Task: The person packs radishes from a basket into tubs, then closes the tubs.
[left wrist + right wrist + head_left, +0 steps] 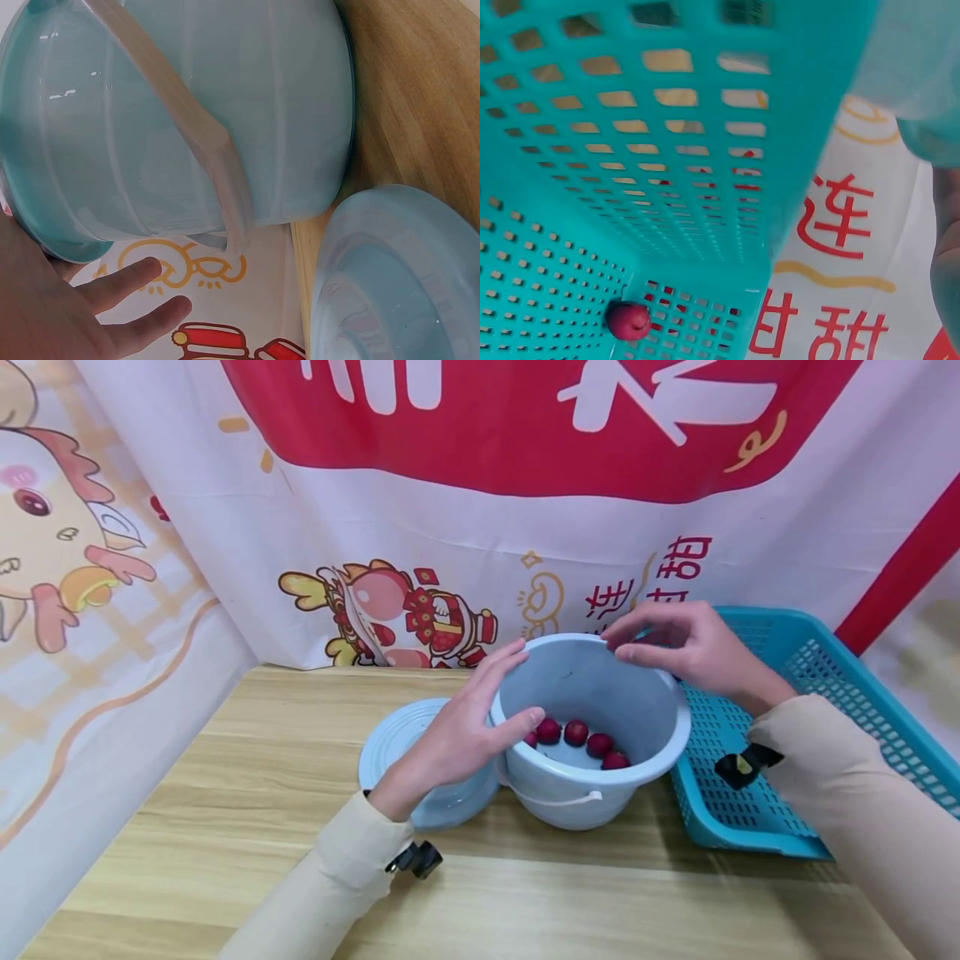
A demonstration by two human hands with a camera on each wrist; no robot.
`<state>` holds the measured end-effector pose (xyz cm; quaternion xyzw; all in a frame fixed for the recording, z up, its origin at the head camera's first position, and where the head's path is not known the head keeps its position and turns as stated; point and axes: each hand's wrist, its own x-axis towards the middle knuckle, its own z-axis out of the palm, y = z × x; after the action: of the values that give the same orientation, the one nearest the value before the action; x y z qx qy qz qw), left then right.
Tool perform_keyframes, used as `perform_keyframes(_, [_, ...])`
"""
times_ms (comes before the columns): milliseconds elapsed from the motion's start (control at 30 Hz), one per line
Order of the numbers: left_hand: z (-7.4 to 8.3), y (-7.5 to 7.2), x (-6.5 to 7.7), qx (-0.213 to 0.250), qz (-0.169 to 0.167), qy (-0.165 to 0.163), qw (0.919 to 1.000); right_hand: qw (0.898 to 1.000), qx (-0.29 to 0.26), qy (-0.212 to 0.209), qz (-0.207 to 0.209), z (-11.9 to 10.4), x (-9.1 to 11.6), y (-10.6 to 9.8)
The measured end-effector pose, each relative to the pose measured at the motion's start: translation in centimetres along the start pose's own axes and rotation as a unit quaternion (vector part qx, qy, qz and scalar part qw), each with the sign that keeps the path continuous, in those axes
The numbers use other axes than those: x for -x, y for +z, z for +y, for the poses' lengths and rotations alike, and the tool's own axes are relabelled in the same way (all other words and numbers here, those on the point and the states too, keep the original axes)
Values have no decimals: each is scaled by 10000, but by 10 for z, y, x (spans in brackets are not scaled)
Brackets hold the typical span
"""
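A light blue bucket [581, 810] stands upright, with several dark red, round, plum-like fruits [576, 732] on its floor. My left hand [468, 722] is at the bucket's left rim, its thumb reaching over the edge and its fingers nearly straight. Spread fingers [131, 289] show beside the rim in the left wrist view. At the far right rim is my right hand [697, 643], palm down with bent fingers and nothing visible in them; whether it touches the rim I cannot tell. The bucket's pale handle [184, 120] hangs down against its wall.
A round blue lid [386, 739] lies left of the bucket, partly under my left forearm. Right of the bucket stands a teal perforated basket [708, 831], with one red fruit [628, 321] inside. A printed cloth [450, 543] hangs behind the wooden table [247, 810].
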<state>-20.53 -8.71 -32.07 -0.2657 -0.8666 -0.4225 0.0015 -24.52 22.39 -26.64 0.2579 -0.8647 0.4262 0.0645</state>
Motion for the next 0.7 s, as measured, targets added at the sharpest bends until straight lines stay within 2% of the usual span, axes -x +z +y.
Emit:
perform_keyframes(167, [1,0,0,7,3,33,10000,9987,-377,162,286,6,-5,-13])
perform_keyframes(433, [2,0,0,1,-4,20,10000,9951,-465,499,715,29,-11,-30])
perform_keyframes(533, [2,0,0,1,-11,15,10000,9934,-393,724,792,41,-12,-36])
perform_keyframes(700, [1,0,-1,14,-17,-4,10000,9865,-319,1336,890,70,-12,-46])
